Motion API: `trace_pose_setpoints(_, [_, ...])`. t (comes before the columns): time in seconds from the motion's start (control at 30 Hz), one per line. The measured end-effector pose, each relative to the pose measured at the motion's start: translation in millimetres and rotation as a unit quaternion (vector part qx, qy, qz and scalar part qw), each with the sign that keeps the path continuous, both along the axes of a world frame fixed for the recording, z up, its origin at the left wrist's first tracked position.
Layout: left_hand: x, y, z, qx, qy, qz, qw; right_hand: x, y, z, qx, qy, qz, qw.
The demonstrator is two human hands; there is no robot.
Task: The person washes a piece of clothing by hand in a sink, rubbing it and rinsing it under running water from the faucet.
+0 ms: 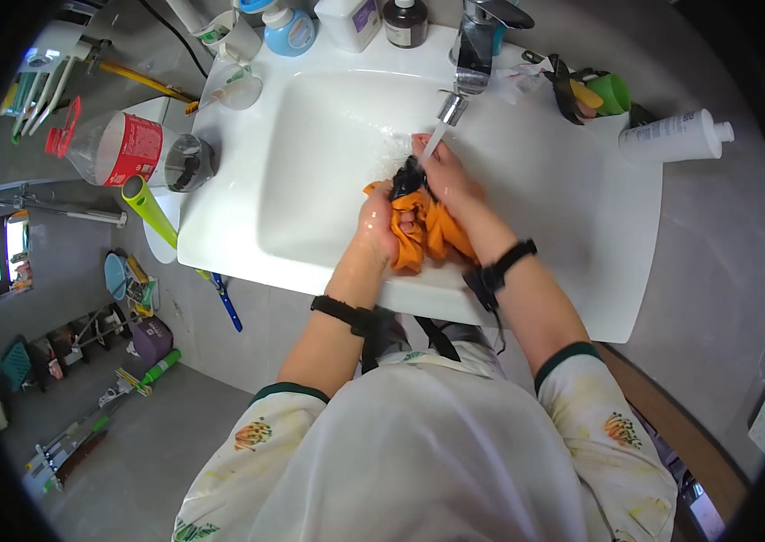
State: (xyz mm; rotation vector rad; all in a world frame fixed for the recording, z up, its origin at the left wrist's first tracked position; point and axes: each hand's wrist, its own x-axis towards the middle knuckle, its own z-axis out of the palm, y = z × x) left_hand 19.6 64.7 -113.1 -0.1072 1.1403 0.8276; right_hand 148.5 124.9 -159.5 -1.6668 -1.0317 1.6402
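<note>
Water runs from the chrome faucet (452, 109) into the white sink (310, 135). Under and beside the stream, an orange cloth (437, 230) with a black part (409, 179) is bunched between my two hands. My left hand (379, 224) is closed round the cloth's left side, some fingertips showing among the folds. My right hand (444, 172) is by the black part, right at the water, its fingers curled and wet against the cloth. The lower folds of the cloth lie near the sink's front edge.
A large bottle with a red label (134, 149) stands left of the sink. A blue soap bottle (289, 32), a white container (347, 23) and a dark bottle (405, 23) line the back. At the right are a green cup (613, 94) and a white bottle (671, 137).
</note>
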Motion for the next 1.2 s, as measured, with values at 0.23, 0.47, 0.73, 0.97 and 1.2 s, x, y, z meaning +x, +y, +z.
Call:
trace_pose_setpoints(0.23, [2.7, 5.6, -4.3, 0.105, -0.038, 0.003, 0.994, -31.3, -77.4, 53.7, 0.436, -0.288, 0.081, 0.849])
trace_pose_setpoints(0.47, [6.7, -3.2, -7.2, 0.094, 0.134, -0.085, 0.983, -16.4, -24.2, 26.7, 0.345, -0.299, 0.159, 0.875])
trace_pose_setpoints(0.73, [-43.0, 0.0, 46.9, 0.115, 0.059, 0.066, 0.989, 19.5, -12.1, 40.6, 0.152, 0.069, 0.104, 0.981])
trace_pose_setpoints(0.97, [-91.2, 3.7, 65.9, 0.203, 0.273, -0.102, 0.935, 35.3, -38.9, 24.0, -0.025, 0.247, 0.028, 0.968])
trace_pose_setpoints(1.2, [-33.6, 16.6, 23.4, 0.125, -0.106, 0.129, 0.978, 12.7, -14.4, 69.5, 0.048, 0.151, -0.126, 0.979])
